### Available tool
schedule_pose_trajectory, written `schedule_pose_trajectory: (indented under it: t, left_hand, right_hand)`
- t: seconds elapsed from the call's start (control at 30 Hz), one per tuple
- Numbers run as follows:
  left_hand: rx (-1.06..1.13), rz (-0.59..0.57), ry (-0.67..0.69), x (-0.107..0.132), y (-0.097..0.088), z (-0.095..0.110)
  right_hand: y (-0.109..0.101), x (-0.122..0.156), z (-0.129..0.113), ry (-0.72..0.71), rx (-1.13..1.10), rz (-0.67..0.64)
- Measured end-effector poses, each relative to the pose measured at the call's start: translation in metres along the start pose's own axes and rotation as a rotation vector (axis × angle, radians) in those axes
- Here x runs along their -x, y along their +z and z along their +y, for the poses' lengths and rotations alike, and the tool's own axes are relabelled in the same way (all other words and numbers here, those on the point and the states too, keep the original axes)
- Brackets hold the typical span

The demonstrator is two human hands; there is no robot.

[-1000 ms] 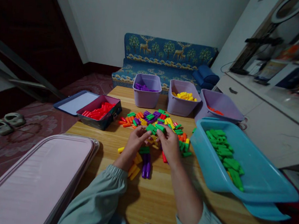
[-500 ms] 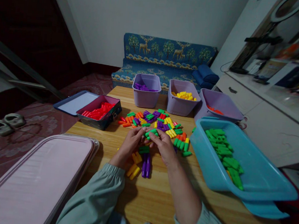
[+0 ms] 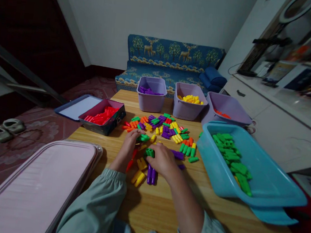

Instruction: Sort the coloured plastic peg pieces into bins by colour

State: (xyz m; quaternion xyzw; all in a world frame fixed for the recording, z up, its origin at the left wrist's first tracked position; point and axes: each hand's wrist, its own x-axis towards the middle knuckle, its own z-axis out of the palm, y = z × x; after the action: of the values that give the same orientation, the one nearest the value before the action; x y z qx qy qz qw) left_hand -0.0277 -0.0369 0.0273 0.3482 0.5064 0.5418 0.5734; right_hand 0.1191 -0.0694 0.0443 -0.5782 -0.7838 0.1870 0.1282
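Observation:
My left hand (image 3: pixel 128 145) is closed on green toy building blocks (image 3: pixel 143 138), held just above the wooden table. To its right, the fingers of my right hand (image 3: pixel 162 160) pinch another green building block (image 3: pixel 149 152), which sits at the top end of a pair of purple blocks (image 3: pixel 151 174). Close by lie yellow blocks (image 3: pixel 138 178) and a red piece (image 3: pixel 130 163) partly behind my left wrist. Beyond both hands spreads a loose pile of mixed purple, yellow, green and orange blocks (image 3: pixel 165 135).
A blue tub (image 3: pixel 269 195) with green blocks stands at right. Along the back are lilac bins of purple (image 3: pixel 150 103), yellow (image 3: pixel 186 112) and orange blocks (image 3: pixel 231 101). At left are an open tin (image 3: pixel 99 128) of red blocks and a pale pink lid (image 3: pixel 36 182).
My hands were together around green blocks and have parted. The left moved slightly left with green blocks; the right came down toward me, onto the green block by the purple pair.

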Motion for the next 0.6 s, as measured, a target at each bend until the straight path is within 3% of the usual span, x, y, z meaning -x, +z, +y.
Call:
schedule_pose_trajectory:
  t: [0.23, 0.43, 0.6]
  left_hand:
    - [0.081, 0.017, 0.012, -0.001, 0.000, -0.002]
    - [0.141, -0.065, -0.019, -0.001, 0.003, -0.003]
    - [0.182, -0.159, -0.064, 0.000, 0.004, -0.001]
  right_hand:
    - [0.010, 0.000, -0.005, 0.040, 0.135, 0.002]
    - [0.013, -0.008, 0.006, 0.178, 0.135, 0.078]
    - [0.013, -0.014, 0.022, 0.197, -0.085, 0.226]
